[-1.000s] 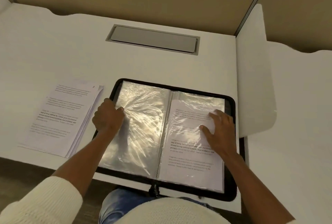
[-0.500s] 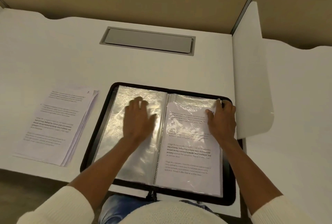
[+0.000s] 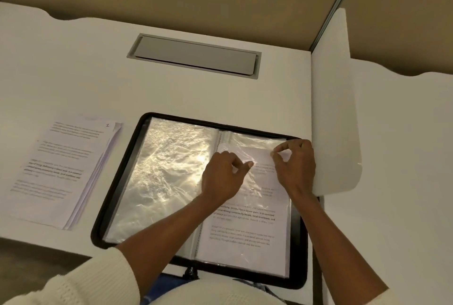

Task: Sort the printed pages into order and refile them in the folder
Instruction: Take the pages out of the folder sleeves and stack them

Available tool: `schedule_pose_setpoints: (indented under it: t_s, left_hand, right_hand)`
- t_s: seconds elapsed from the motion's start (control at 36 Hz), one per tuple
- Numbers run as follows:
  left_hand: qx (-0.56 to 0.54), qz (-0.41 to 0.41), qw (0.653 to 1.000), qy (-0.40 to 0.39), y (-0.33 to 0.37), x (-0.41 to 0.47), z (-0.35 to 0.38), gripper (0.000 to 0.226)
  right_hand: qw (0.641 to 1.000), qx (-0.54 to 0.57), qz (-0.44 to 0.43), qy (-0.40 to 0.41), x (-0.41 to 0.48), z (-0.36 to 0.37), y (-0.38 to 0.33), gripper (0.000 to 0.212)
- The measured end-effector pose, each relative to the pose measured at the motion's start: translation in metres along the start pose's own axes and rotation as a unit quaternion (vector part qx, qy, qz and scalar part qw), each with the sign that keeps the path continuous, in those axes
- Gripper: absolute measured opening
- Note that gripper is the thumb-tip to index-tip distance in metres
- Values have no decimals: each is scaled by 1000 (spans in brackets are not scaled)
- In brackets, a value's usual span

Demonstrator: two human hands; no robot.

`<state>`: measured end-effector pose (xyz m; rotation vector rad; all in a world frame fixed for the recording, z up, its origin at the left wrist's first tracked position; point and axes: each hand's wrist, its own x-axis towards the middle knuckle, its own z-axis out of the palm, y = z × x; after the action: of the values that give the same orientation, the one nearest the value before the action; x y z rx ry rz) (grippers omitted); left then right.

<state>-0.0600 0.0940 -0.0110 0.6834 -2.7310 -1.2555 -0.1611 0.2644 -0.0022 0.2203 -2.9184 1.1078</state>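
Note:
A black zip folder point(image 3: 117, 189) lies open at the desk's near edge, showing clear plastic sleeves. The left sleeve point(image 3: 161, 177) looks empty and glares. A printed page point(image 3: 245, 226) sits in the right sleeve. My left hand point(image 3: 224, 177) rests over the spine and pinches the sleeve's upper part. At the right sleeve's top edge my right hand point(image 3: 294, 165) pinches plastic or paper between thumb and forefinger; which one I cannot tell. A stack of printed pages point(image 3: 61, 170) lies left of the folder, the top sheet marked 2.
A grey cable hatch point(image 3: 196, 56) is set into the white desk point(image 3: 73, 72) behind the folder. A white divider panel point(image 3: 331, 108) stands upright just right of the folder, against my right hand. Tan partition walls close the back.
My left hand has crossed from the folder's left edge over the left sleeve to the spine. The right hand went from lying flat on the page to pinching at the sleeve's top.

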Motion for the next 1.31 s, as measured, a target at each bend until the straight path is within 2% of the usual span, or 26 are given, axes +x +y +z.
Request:
schedule_pose_setpoints:
  t_s: [0.06,0.14,0.19,0.25,0.36,0.47,0.58,0.72,0.83,0.92,1.03,1.14,1.22,1.31]
  left_hand:
    - [-106,-116,987,-23,17,10,-8,49]
    - [-256,-268,925,-81,38,28,-20,67]
    - [-297,-317,895,-103,44,38,-24,76]
    - [-318,-341,878,-108,46,46,-25,72]
    - [-321,-346,876,-95,50,53,-23,35]
    - [-336,-343,874,-75,53,50,-18,21]
    - [-341,-324,881,-58,51,47,-12,23]
    - [-370,-293,881,-40,41,44,-7,24]
    - [-406,-297,864,-21,38,44,-9,30]
    - [-425,-313,849,-11,39,44,-10,22]
    - [-444,-323,836,-3,39,41,-10,20]
    - [-465,-333,820,12,38,40,-8,33]
    - [-468,-330,820,16,35,39,-6,42]
    - [-461,-330,824,21,33,39,-5,43]
  right_hand:
    - [1000,0,-19,1,-3,-2,-3,17]
    - [999,8,-49,0,-7,-2,-6,23]
    - [998,16,-60,-7,-8,-3,-9,25]
    - [997,28,-66,-18,-9,-5,-12,26]
    - [995,52,-64,-52,-4,-10,-15,30]
    - [994,71,-16,-76,9,-16,-24,33]
    - [994,44,37,-90,33,-16,-36,45]
    - [985,-41,29,-167,60,-15,-58,45]
    - [968,-79,-22,-237,74,-9,-78,37]
    - [947,-97,-15,-304,81,1,-86,39]
    - [935,-106,-14,-338,84,9,-90,50]
    - [924,-110,-6,-366,88,8,-92,65]
    - [906,-107,16,-408,92,4,-93,61]
    - [900,-132,21,-415,94,1,-95,48]
